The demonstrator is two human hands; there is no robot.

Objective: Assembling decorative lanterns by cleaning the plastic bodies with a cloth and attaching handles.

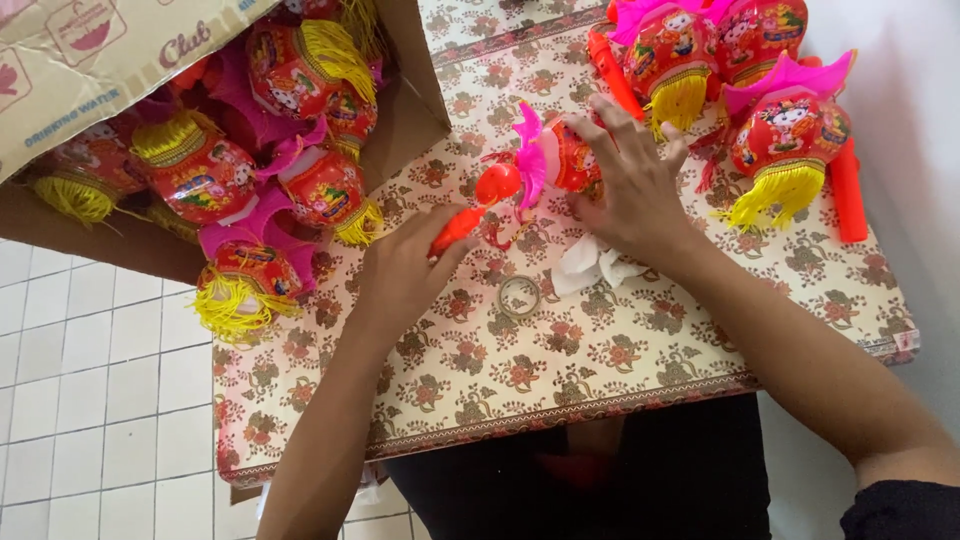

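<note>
The left hand (405,270) is gripping the orange handle (455,230) and the right hand (630,185) is clasping the toy lantern (560,155) mid-bench (600,340). Finished lanterns (740,70) are lying at two o'clock; many are waiting in the cardboard box (100,50) at ten.

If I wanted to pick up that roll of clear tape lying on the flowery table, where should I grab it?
The tape roll lies flat, with its hole facing up and bare table all around it. Come from straight above and probably pinch the ring's wall, one finger in the hole and the thumb outside; either hand is close.
</note>
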